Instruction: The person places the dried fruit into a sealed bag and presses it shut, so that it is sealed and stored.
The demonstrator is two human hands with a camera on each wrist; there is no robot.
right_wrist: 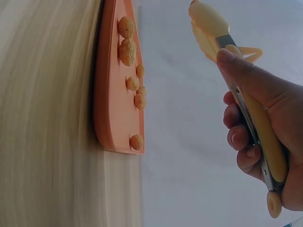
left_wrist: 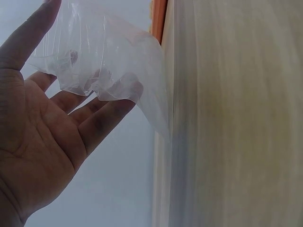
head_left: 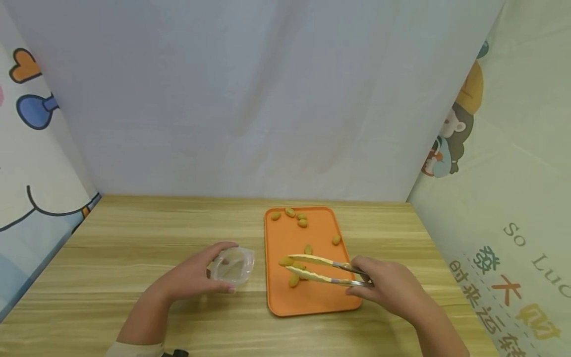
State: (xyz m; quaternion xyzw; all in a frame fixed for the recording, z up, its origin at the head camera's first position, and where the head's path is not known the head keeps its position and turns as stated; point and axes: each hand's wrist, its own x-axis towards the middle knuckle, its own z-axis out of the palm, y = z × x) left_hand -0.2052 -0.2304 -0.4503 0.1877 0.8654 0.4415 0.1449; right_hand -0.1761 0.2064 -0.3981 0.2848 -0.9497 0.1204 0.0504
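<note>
Wood-grain tabletop (head_left: 214, 327) fills the lower frame, where we see the left hand (head_left: 193, 276) curved around a clear plastic container (head_left: 233, 267) and the right hand (head_left: 393, 287) gripping tongs (head_left: 312, 259). Only the right wrist view shows us the tongs' yellow end loop (right_wrist: 273, 204). One wrinkled nut (head_left: 285, 261) sits at their tips, over an orange tray (head_left: 316, 301) bearing other nuts (head_left: 336, 240). At lower right, only the head view lets us read "So", a cut-off "Luc", "發大财" and "时来运转" on printed cloth (head_left: 495, 198); a pale curtain (head_left: 250, 99) hangs behind.

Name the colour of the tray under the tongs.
The tray is orange; the head view shows it best.
</note>
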